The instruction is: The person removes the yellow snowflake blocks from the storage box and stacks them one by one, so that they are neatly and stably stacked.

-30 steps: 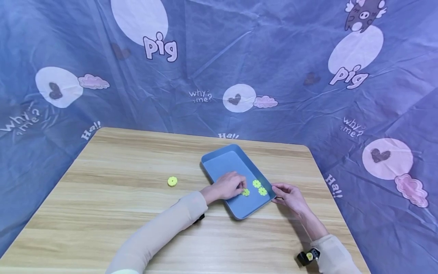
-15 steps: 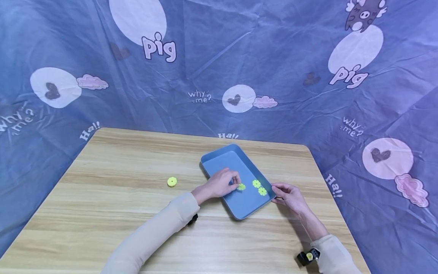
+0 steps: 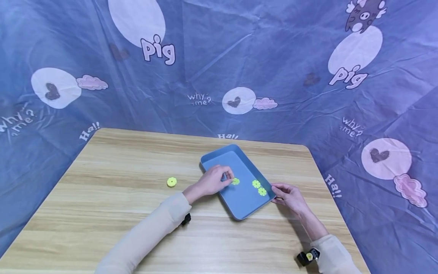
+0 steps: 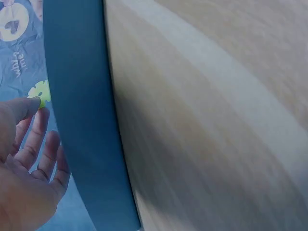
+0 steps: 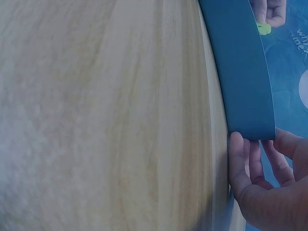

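Observation:
My left hand (image 3: 213, 180) pinches a yellow-green notched building disc (image 3: 236, 181) between thumb and forefinger, over the blue tray (image 3: 239, 161). In the left wrist view, that disc (image 4: 41, 89) shows at the fingertips beside the tray wall (image 4: 82, 106), and the other fingers are loosely bent. My right hand (image 3: 291, 198) grips the tray's near right corner; in the right wrist view, its fingers lie along the outside of the tray (image 5: 245, 72) and its thumb touches the rim. Inside the tray, a notched disc (image 3: 256, 184) lies close against another disc (image 3: 262, 191) along the right wall.
On the wooden table (image 3: 137, 228), left of the tray, sits a thicker yellow-green piece (image 3: 172, 182) like stacked discs. A blue printed cloth (image 3: 205, 57) hangs behind and along both sides. Black wrist devices, such as one on the right wrist (image 3: 304, 258), show below the sleeves.
My left hand has moved up and to the left across the tray with the disc in its fingertips. The right hand, the tray and the other discs have stayed in place.

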A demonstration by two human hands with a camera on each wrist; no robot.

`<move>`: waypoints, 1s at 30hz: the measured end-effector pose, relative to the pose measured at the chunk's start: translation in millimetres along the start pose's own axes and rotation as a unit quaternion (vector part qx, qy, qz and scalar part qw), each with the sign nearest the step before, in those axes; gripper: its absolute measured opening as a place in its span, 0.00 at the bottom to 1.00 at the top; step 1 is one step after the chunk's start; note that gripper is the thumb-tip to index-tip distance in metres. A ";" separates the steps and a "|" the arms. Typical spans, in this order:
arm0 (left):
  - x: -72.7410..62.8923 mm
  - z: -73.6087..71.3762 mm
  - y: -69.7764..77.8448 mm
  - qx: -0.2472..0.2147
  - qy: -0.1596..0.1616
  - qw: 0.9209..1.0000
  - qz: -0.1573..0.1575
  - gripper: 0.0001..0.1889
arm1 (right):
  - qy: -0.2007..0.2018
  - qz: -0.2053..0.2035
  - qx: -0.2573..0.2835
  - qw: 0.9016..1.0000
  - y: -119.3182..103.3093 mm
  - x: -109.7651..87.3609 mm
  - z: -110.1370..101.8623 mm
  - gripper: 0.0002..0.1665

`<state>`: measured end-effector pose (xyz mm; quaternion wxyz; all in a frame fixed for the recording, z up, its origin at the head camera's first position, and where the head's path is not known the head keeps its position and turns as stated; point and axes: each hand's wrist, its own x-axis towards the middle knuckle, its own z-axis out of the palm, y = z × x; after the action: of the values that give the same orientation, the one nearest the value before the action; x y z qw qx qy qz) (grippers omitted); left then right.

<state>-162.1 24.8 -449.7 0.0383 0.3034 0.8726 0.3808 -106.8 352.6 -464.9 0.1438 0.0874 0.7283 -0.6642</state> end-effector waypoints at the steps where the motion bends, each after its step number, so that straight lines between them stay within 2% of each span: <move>1: -0.8 -1.6 -0.4 -0.004 0.004 1.000 -0.003 0.03 | 0.000 0.001 0.000 1.000 -0.1 -0.1 0.1 0.17; 7: -4.9 -10.7 -3.6 -0.034 0.028 0.999 -0.011 0.03 | 0.006 -0.002 0.000 1.000 0.9 -0.1 0.7 0.14; 14: -13.1 -23.3 -7.7 -0.060 0.042 0.997 -0.018 0.02 | 0.006 -0.005 0.004 1.000 1.0 -0.9 1.4 0.11; 22: -29.7 -43.1 -14.6 -0.088 0.059 0.993 -0.044 0.03 | 0.004 -0.003 0.001 1.000 -0.9 -1.5 -0.6 0.16; 30: -49.1 -64.6 -21.5 -0.100 0.078 0.989 -0.077 0.05 | 0.010 -0.002 -0.007 1.000 2.9 0.3 -2.7 0.16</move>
<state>-152.2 -55.3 -426.9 0.0297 0.1996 0.8514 0.4841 -106.4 355.6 -467.5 0.1358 0.0915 0.7346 -0.6585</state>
